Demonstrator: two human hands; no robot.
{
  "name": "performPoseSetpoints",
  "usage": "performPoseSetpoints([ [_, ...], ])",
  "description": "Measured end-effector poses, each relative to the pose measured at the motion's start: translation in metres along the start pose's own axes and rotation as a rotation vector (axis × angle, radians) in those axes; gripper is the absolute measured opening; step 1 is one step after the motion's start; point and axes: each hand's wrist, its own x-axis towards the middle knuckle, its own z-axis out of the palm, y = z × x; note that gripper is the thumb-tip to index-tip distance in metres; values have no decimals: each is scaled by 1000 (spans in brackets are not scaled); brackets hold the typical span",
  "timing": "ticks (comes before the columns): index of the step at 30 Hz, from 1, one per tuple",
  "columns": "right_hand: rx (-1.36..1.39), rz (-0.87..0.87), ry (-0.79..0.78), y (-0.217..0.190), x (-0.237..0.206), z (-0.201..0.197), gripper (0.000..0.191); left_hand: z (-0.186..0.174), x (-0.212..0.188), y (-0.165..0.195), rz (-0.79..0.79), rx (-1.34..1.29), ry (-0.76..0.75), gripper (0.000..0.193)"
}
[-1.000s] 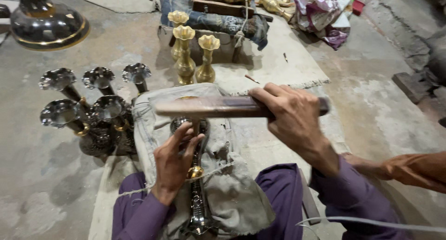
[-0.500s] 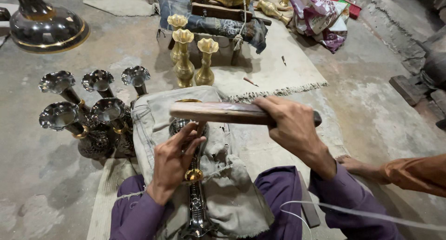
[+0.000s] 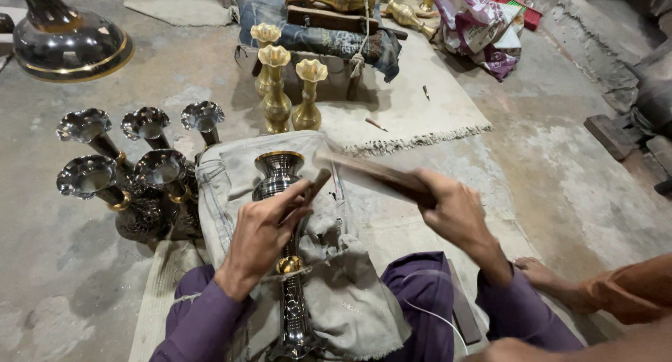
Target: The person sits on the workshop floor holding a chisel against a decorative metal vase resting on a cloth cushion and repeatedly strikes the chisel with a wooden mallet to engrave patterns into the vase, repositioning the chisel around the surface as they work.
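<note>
Our left hand (image 3: 262, 229) pinches a small chisel on the dark engraved metal vase (image 3: 283, 229); our right hand (image 3: 451, 211), fist closed, grips a wooden mallet (image 3: 371, 173). A glancing blow could skid and scar the vase.

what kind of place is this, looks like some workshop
Most likely a small metalwork workshop run on the floor. A dark metal vase lies on a cloth across the worker's lap, finished dark vases stand in a cluster beside it, and unfinished brass vases wait on the bare concrete floor.

Glossy dark metal vase (image 3: 280, 176), wooden stick (image 3: 371, 173)
</note>
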Motion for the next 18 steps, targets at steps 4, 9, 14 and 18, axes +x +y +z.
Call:
performPoseSetpoints([
  [4,287,159,21,9,-8,18,41,-3,5,2,-46,56,-84,45],
  [9,86,240,11,14,-17,38,41,-3,10,5,57,56,-86,43],
  [14,760,131,10,17,-20,55,37,-7,14,9,112,99,-118,44],
  [18,467,188,117,15,-32,77,31,-8,21,11,-7,179,-265,46],
])
